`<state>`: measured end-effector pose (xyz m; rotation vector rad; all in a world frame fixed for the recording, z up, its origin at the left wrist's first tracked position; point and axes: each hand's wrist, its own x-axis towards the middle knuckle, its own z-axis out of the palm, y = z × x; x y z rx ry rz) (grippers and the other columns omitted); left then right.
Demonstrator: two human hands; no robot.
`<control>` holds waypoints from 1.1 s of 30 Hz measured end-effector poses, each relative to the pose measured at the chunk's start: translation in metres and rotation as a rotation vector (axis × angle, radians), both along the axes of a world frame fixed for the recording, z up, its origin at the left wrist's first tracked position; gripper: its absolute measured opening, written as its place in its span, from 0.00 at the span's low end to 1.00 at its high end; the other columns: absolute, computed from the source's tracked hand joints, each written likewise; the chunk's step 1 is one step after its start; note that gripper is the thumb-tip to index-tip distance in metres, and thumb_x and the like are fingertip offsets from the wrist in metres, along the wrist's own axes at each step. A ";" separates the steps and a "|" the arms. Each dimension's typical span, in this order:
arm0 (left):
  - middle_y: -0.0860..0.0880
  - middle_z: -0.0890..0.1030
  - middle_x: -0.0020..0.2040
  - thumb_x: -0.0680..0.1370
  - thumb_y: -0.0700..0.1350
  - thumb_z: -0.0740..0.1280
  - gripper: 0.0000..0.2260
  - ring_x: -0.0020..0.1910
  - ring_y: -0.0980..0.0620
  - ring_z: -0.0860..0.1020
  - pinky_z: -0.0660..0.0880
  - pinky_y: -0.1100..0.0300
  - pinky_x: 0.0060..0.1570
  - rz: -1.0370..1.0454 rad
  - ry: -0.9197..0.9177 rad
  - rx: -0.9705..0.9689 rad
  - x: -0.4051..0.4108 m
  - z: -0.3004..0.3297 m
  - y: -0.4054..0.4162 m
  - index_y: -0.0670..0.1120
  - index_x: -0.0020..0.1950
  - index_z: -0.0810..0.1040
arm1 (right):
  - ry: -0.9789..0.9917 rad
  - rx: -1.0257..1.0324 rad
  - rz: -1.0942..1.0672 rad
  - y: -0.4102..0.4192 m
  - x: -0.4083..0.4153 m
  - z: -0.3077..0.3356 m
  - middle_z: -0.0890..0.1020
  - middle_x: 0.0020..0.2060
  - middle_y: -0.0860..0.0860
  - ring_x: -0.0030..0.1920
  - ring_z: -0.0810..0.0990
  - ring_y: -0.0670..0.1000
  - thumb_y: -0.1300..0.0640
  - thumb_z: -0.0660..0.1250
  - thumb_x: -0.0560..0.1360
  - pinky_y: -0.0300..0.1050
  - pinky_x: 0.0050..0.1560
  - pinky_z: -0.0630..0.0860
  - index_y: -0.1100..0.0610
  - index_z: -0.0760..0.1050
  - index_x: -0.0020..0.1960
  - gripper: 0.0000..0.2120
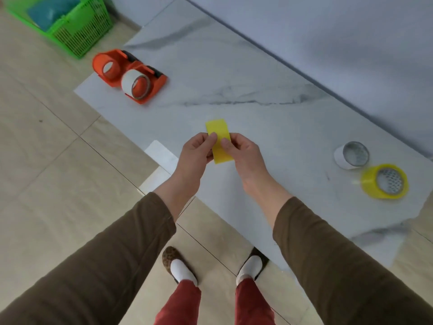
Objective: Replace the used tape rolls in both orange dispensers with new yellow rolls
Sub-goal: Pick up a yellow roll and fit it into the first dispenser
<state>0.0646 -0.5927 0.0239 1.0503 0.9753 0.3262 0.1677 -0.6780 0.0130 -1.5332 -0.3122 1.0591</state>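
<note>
Both my hands hold a yellow tape roll [219,140] seen edge-on above the marble table's front edge; my left hand [196,152] pinches its left side and my right hand [243,156] grips its right side. Two orange dispensers lie at the table's far left corner: the rear dispenser [106,65] has an empty hub, and the front dispenser [150,86] carries a white used roll [134,83]. On the right of the table lie a loose white used roll [351,155] and a second yellow roll [384,181], close together.
The marble table [234,85] runs diagonally, with a wall panel behind it. A green plastic basket [77,34] stands on the tiled floor at the upper left. A white paper piece [161,153] lies at the table's front edge. My feet stand below.
</note>
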 end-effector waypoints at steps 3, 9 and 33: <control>0.41 0.83 0.50 0.85 0.45 0.64 0.16 0.48 0.49 0.81 0.80 0.53 0.61 0.006 -0.004 -0.001 -0.044 -0.001 0.029 0.30 0.59 0.77 | -0.017 0.000 0.020 0.031 -0.039 0.000 0.85 0.48 0.53 0.49 0.82 0.49 0.57 0.69 0.80 0.42 0.53 0.77 0.54 0.83 0.53 0.05; 0.41 0.82 0.50 0.85 0.43 0.64 0.07 0.49 0.49 0.81 0.80 0.56 0.59 -0.008 -0.031 0.030 -0.110 0.010 0.090 0.41 0.52 0.79 | -0.014 0.004 0.037 0.091 -0.103 0.010 0.85 0.51 0.60 0.51 0.82 0.51 0.61 0.69 0.80 0.43 0.54 0.77 0.61 0.81 0.58 0.09; 0.51 0.81 0.38 0.83 0.44 0.66 0.08 0.37 0.55 0.79 0.78 0.61 0.49 0.082 -0.017 -0.035 -0.187 0.020 0.346 0.46 0.45 0.77 | 0.040 0.000 0.026 0.355 -0.183 0.018 0.84 0.47 0.53 0.47 0.81 0.49 0.60 0.68 0.80 0.41 0.50 0.77 0.58 0.81 0.54 0.04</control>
